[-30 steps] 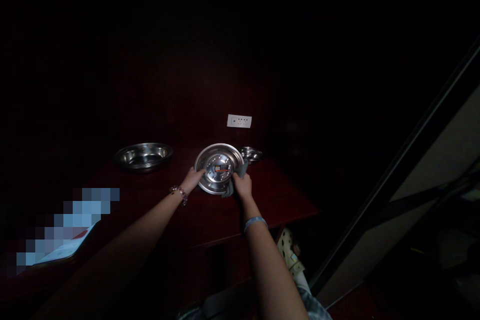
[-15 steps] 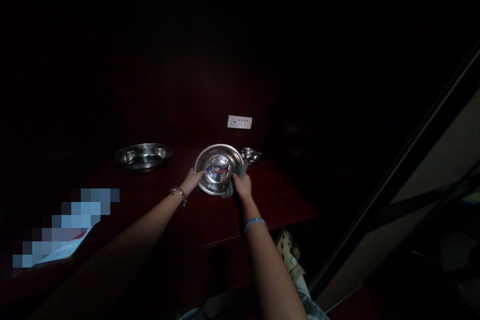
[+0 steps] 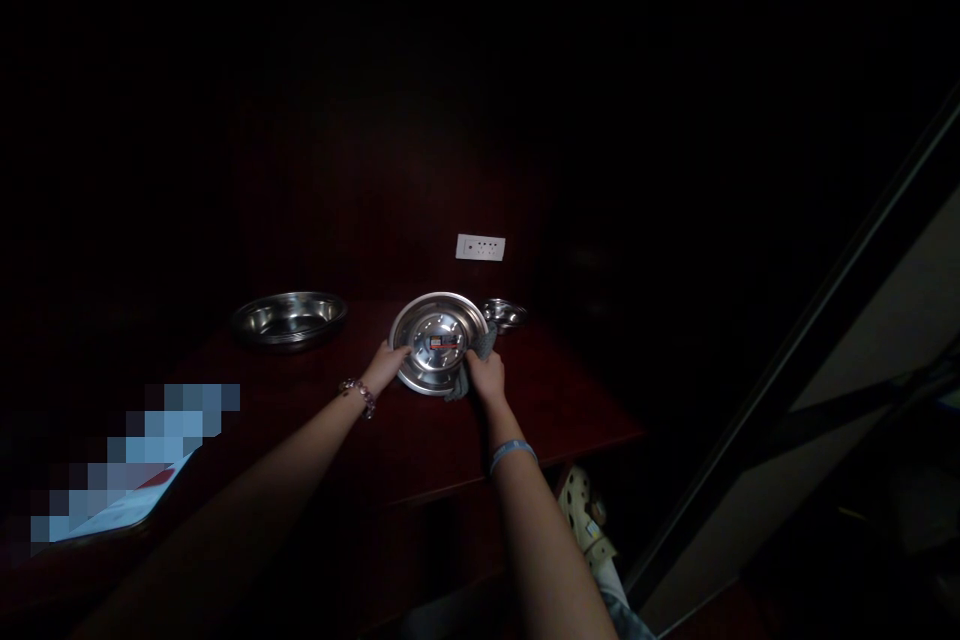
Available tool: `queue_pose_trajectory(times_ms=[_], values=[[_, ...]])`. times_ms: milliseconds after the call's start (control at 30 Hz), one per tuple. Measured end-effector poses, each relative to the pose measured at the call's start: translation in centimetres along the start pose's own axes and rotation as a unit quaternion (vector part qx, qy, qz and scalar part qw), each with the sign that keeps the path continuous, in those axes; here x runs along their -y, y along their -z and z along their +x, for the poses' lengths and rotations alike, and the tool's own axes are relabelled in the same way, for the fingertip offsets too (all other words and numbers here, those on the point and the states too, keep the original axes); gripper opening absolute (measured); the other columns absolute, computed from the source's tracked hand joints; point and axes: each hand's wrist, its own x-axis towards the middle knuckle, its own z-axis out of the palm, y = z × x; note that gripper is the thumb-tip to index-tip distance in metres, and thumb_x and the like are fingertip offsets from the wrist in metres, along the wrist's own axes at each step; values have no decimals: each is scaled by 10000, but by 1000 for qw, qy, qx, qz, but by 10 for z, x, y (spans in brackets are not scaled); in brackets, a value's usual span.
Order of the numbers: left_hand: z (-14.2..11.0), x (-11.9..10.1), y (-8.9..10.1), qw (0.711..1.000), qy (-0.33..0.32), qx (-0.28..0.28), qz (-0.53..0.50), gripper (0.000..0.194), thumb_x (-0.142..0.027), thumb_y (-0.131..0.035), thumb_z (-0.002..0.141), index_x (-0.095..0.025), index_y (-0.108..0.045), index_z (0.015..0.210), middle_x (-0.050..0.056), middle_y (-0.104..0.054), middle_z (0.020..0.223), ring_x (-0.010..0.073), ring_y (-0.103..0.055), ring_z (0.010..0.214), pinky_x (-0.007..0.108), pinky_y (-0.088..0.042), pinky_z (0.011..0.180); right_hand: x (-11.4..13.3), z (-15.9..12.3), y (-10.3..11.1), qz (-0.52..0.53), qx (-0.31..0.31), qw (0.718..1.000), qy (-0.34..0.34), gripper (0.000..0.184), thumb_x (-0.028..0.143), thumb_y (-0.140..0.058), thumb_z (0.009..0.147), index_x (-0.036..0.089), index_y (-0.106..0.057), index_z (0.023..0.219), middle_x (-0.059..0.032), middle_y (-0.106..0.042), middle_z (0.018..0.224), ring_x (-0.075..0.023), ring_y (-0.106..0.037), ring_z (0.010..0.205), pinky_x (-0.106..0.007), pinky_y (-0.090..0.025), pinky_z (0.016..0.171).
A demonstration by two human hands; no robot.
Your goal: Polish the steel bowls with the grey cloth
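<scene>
A round steel plate (image 3: 435,335) with a small red and black sticker at its centre is tilted up toward me above a dark red wooden table (image 3: 420,440). My left hand (image 3: 386,365) grips the plate's left rim; a bead bracelet is on that wrist. My right hand (image 3: 486,375) is closed on a grey cloth (image 3: 480,345) pressed against the plate's right rim. A blue band circles the right wrist.
A wide steel basin (image 3: 289,317) sits on the table at the left. A small steel dish (image 3: 504,312) stands behind the plate. A white socket plate (image 3: 480,247) is on the dark back wall. A blurred-out paper (image 3: 112,490) lies near left. My foot (image 3: 585,520) shows below the table edge.
Both hands and the plate stay nearly where they were. The whole view has slid down a little as my head moved.
</scene>
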Motion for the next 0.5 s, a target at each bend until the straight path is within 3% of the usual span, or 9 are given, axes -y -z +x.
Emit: queue_pose_trajectory(times_ms=[300, 500], values=[[2, 1, -2, 1000, 1, -9, -12, 143, -80, -660, 674, -181, -698, 769, 45, -776, 732, 266, -788, 921, 367, -612, 933, 5, -3, 2, -19, -8, 1000, -12, 249, 296, -648, 927, 163, -836, 1022, -130, -836, 1077, -265, -787, 1083, -276, -563, 884], [3, 3, -1, 1000, -3, 2, -17, 175, -107, -726, 621, -179, -721, 780, 43, -783, 734, 282, -792, 924, 378, -620, 925, 5, -5, 3, -17, -8, 1000, -12, 254, 289, -642, 933, 153, -833, 1030, -138, -835, 1082, -277, -785, 1093, -281, -559, 883]])
